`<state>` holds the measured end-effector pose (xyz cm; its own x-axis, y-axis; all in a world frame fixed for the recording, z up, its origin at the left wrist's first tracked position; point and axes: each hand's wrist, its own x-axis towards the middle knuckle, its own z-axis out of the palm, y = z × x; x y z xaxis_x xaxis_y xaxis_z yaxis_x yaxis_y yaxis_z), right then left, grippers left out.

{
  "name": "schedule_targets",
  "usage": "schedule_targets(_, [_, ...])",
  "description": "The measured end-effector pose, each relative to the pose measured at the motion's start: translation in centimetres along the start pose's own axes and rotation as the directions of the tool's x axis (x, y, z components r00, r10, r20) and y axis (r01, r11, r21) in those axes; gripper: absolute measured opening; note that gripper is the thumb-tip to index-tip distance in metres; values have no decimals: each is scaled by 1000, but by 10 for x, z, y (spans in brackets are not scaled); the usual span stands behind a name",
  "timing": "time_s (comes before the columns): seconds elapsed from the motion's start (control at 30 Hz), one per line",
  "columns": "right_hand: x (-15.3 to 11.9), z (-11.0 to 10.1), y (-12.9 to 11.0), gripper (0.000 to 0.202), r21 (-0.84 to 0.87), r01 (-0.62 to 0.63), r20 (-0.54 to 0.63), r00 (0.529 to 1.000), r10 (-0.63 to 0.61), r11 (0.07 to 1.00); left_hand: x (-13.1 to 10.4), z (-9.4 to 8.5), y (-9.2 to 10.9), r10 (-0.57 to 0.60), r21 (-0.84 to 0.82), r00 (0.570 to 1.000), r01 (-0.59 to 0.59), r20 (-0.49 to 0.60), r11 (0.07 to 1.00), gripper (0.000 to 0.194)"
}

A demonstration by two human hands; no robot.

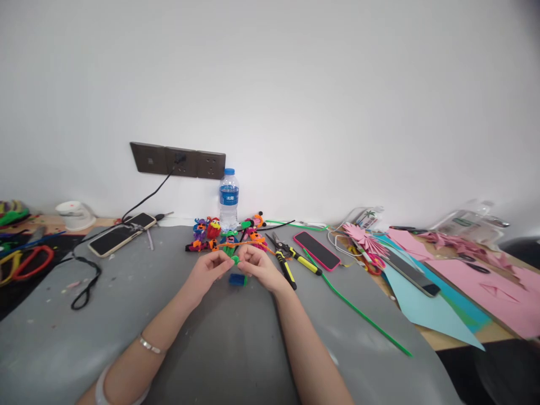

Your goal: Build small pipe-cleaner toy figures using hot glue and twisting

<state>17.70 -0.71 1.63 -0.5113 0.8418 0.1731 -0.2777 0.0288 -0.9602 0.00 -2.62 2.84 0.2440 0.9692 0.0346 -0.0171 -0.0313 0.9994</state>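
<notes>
Both my hands meet near the middle of the grey mat (228, 349). My left hand (207, 271) pinches a small green fuzzy piece (235, 260) from the left, and my right hand (259, 265) grips it from the right. An orange strand (230, 245) runs just behind the fingertips. Below them lies a small blue block with a green edge (237, 279). Several colourful fuzzy figures (214, 228) stand behind my hands. Yellow-and-black pliers (286, 270) rest beside my right hand. Farther right, a long green pipe cleaner (363, 316) stretches across the mat.
A water bottle (229, 199) stands by the wall. To the left are a phone (122, 234), a black cable (86, 292), a white cup (75, 216) and scissors (34, 263). A pink-edged phone (316, 251), pink paper (485, 287) and blue paper (422, 306) lie right.
</notes>
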Motion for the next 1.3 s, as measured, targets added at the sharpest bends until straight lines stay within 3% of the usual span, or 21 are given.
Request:
schedule_targets(0.5, [1,0,0,27,-34,33,-54,998,-35,999,-1,1,2,30,-25,999,-29,44,999,35])
schedule_targets(1.3, [1,1,-1,28,-8,52,-56,997,-52,999,-1,1,-1,40,-15,999,-40,13,999,33])
